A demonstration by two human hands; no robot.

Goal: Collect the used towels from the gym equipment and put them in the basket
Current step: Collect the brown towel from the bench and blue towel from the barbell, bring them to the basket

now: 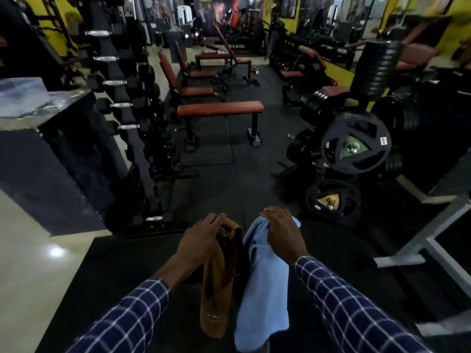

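Gripping two towels — left hand (pixel 201 240) clenches brown towel (pixel 216 289), right hand (pixel 283 235) blue towel (pixel 265 296).

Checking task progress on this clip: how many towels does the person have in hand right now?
2. A brown towel hangs from the left hand, and a light blue towel hangs from the right hand. No others show on the benches, though dim areas may hide some.

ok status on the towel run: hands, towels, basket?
Left hand gripping brown towel. Right hand gripping blue towel. Both hang free. No basket in view; flat bench ahead, no towel on it.
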